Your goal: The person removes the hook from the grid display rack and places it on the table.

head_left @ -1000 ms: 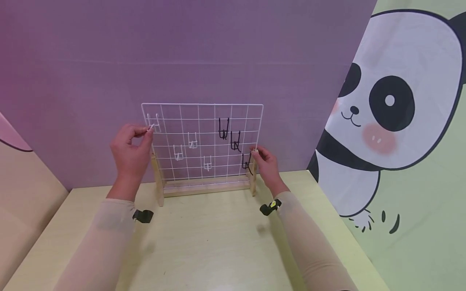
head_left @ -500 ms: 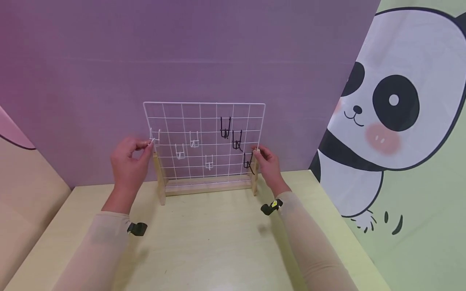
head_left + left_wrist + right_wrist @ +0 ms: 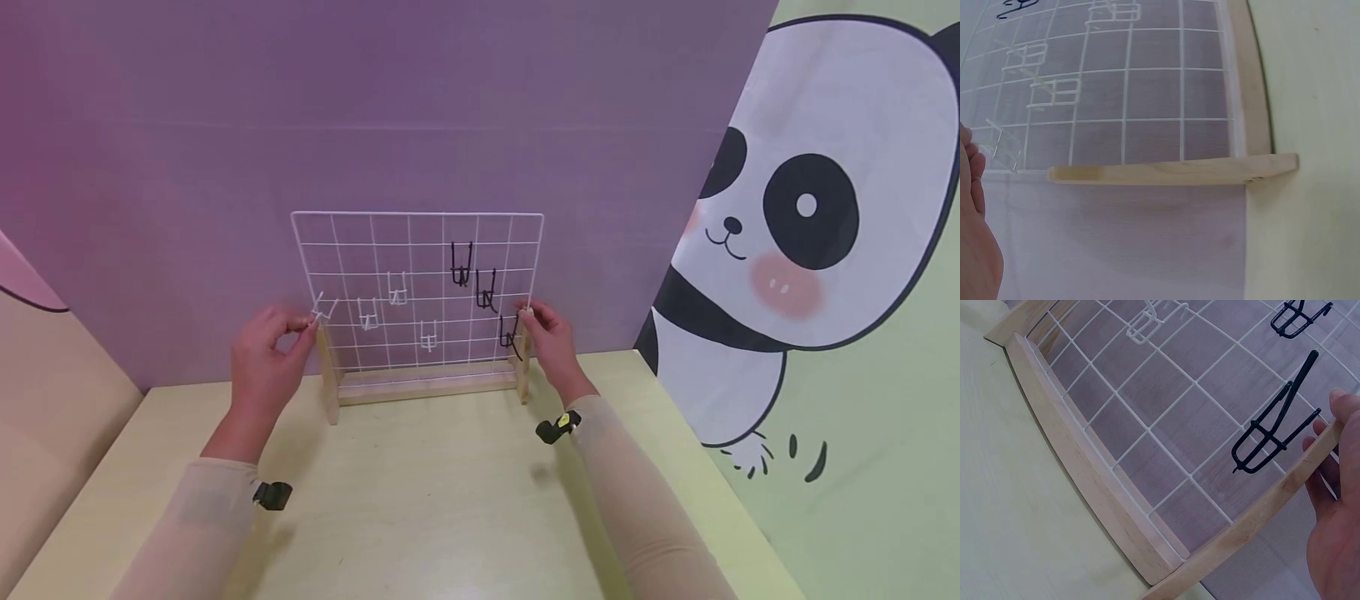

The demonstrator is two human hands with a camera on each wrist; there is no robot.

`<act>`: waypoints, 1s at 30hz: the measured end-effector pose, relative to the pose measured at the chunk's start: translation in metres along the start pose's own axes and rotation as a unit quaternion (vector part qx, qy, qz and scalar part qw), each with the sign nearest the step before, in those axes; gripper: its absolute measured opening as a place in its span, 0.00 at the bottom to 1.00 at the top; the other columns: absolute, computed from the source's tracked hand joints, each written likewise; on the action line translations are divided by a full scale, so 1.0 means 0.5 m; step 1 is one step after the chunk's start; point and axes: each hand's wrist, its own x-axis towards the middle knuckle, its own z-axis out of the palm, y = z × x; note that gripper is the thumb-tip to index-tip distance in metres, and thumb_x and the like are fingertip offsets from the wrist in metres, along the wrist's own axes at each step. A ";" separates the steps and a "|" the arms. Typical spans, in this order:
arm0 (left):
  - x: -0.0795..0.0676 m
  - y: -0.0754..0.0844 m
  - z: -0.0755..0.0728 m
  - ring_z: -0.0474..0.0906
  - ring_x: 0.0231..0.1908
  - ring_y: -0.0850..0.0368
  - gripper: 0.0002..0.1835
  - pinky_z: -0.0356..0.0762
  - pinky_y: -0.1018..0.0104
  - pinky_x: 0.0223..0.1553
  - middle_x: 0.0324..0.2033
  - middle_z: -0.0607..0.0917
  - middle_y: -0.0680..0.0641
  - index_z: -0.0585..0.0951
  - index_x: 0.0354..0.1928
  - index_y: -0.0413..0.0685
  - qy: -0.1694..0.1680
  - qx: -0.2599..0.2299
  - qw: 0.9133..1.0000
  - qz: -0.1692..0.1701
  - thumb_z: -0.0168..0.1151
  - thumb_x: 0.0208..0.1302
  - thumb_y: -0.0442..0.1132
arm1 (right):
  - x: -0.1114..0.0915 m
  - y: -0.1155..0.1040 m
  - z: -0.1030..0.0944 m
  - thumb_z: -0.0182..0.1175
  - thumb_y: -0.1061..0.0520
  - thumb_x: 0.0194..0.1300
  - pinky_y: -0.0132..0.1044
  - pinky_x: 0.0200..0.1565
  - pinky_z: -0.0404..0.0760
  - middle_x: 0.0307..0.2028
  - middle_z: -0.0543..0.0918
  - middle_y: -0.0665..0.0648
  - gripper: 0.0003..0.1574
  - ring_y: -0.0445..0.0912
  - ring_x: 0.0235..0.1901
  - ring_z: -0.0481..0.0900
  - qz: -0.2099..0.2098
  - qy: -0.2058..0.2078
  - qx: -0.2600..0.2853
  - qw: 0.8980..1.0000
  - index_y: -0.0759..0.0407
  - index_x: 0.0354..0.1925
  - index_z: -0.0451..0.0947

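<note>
Between thumb and fingers, my left hand (image 3: pixel 266 358) pinches a white wire hook (image 3: pixel 324 310) at the left edge of a white wire grid (image 3: pixel 360 213). The hook leans to the right against the grid; in the left wrist view its prongs (image 3: pixel 1007 145) show just beyond the fingers. Opposite, my right hand (image 3: pixel 553 342) holds the grid's right edge at the top of the wooden side post (image 3: pixel 1260 512). Close to the right fingers hangs a black hook (image 3: pixel 1265 431). More white hooks (image 3: pixel 427 340) and black hooks (image 3: pixel 461 271) hang on the grid.
The grid stands upright in a wooden base (image 3: pixel 427 388) near the back of a pale tabletop (image 3: pixel 420 492). A purple wall (image 3: pixel 480 100) rises behind it. To the right, a green wall carries a panda picture (image 3: pixel 817 250).
My left hand has moved down along the grid's left edge with the white hook, from the upper rows to about the post's top. The hook has tilted rightward. My right hand stays in place.
</note>
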 end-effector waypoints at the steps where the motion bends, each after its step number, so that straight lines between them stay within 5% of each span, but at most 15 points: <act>1: -0.004 -0.002 -0.001 0.84 0.41 0.44 0.06 0.70 0.85 0.52 0.37 0.87 0.40 0.90 0.42 0.35 -0.004 0.004 1.000 0.001 0.75 0.66 0.22 | 0.001 0.002 0.000 0.64 0.55 0.84 0.38 0.68 0.78 0.64 0.87 0.60 0.20 0.47 0.63 0.82 -0.002 -0.002 0.000 1.000 0.62 0.66 0.85; 16: -0.061 -0.039 0.012 0.83 0.37 0.47 0.08 0.73 0.72 0.44 0.34 0.88 0.43 0.89 0.37 0.36 -0.040 0.012 0.999 0.033 0.75 0.62 0.18 | 0.000 0.004 0.001 0.64 0.54 0.84 0.47 0.75 0.75 0.65 0.87 0.60 0.21 0.50 0.68 0.81 -0.001 -0.006 -0.002 1.000 0.61 0.67 0.85; 30: -0.097 -0.052 0.028 0.85 0.37 0.48 0.08 0.71 0.85 0.46 0.35 0.88 0.49 0.89 0.37 0.42 -0.101 0.022 0.995 0.017 0.77 0.63 0.23 | -0.001 0.000 -0.001 0.65 0.51 0.84 0.48 0.76 0.74 0.65 0.87 0.57 0.22 0.50 0.70 0.80 0.011 0.000 -0.009 1.000 0.59 0.67 0.85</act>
